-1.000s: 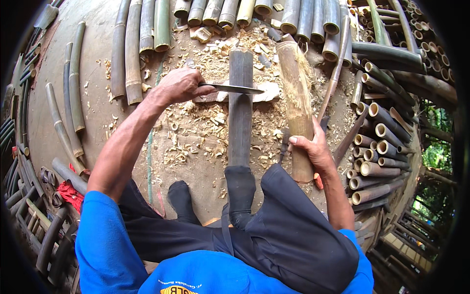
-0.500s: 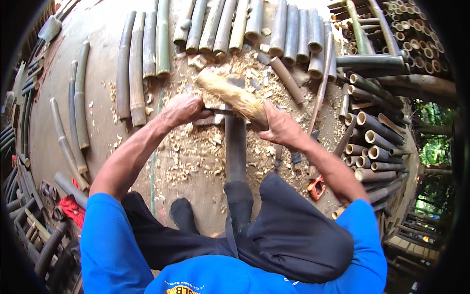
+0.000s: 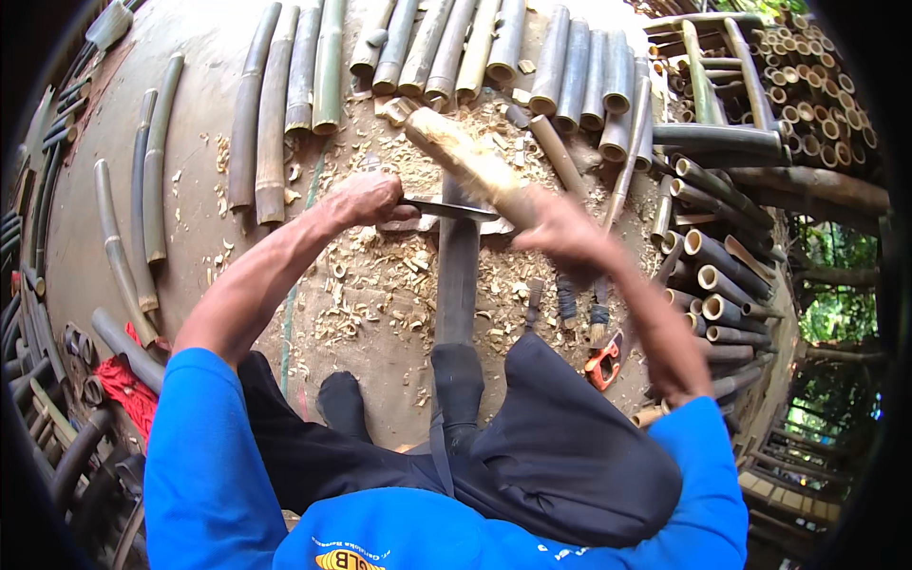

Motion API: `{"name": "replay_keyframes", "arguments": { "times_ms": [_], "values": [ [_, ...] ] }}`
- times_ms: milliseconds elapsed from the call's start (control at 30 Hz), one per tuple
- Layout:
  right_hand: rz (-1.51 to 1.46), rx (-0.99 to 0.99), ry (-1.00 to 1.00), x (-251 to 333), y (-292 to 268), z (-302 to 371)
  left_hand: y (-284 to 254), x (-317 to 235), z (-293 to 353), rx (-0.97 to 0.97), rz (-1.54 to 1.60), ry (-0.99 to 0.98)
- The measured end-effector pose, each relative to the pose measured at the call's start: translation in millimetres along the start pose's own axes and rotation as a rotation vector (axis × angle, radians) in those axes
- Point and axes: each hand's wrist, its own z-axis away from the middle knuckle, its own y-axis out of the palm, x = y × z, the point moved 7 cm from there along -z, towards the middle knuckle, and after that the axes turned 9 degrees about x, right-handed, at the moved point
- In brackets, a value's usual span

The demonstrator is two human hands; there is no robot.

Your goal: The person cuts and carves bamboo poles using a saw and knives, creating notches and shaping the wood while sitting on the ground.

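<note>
My left hand (image 3: pixel 366 199) is closed around the handle of a large knife. The knife's dark blade (image 3: pixel 446 207) points right and crosses the upper part of a dark bamboo pole (image 3: pixel 457 280), which runs down to my dark-socked foot (image 3: pixel 458 380). In my right hand (image 3: pixel 565 231), blurred by motion, is the lower right end of a thick club (image 3: pixel 465 157) of wood or bamboo. Pale, frayed fibres cover its middle. It slants up to the left above the blade, and its far end overlaps the shavings.
Wood shavings (image 3: pixel 366 285) cover the ground around the pole. Several bamboo lengths (image 3: pixel 456 47) lie in a row beyond it. Cut bamboo (image 3: pixel 727 280) is stacked at right, near an orange-handled tool (image 3: pixel 602 363) and a brush (image 3: pixel 598 323). Red cloth (image 3: pixel 128 394) lies at left.
The club and my right hand have shifted right, and the club's tilt is steeper. More of the blade now shows. The whole view has also shifted slightly.
</note>
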Motion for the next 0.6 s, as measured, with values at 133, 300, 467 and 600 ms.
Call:
{"name": "replay_keyframes", "arguments": {
  "times_ms": [133, 300, 467, 600],
  "values": [
    [-0.262, -0.183, -0.209, 76.9, -135.8, 50.6, 5.1, 12.9, 13.2, 0.037, 0.019, 0.020],
    [-0.319, -1.003, -0.363, 72.2, -106.5, 87.1, 14.5, 6.7, 12.4, 0.078, 0.015, -0.017],
    [0.102, -0.006, 0.129, 14.8, -22.1, 15.4, 12.6, 4.1, -3.4, 0.044, -0.031, 0.003],
    [-0.089, -0.337, -0.042, 83.5, -142.9, 66.1, 22.0, 19.8, 2.2, 0.153, 0.061, -0.019]
  ]
}}
